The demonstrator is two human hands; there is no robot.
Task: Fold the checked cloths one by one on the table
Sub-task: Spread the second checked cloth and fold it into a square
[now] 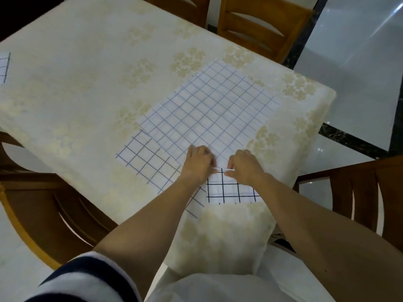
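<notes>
1. Both hands are down at the near edge of the cloth (207,110), which lies flat on the desk (87,62) towards its right-hand near corner.
2. The left hand (199,164) and right hand (246,168) sit close together, and the fingers (232,164) of each are curled in narrow, pinching a thin lip of the cloth's edge between them.
3. It looks like a fold is just starting: one layer is already laid over, with a bolder grid showing underneath by the wrists.
4. The next move probably calls for lifting that pinched edge and carrying it away across the cloth, keeping it taut so the edges meet squarely.
5. The cloth sits askew to the desk, one corner pointing to the far right, and its long axis seems to run from near left to far right.
6. Another checked piece (4,66) waits at the far left, well apart.
</notes>
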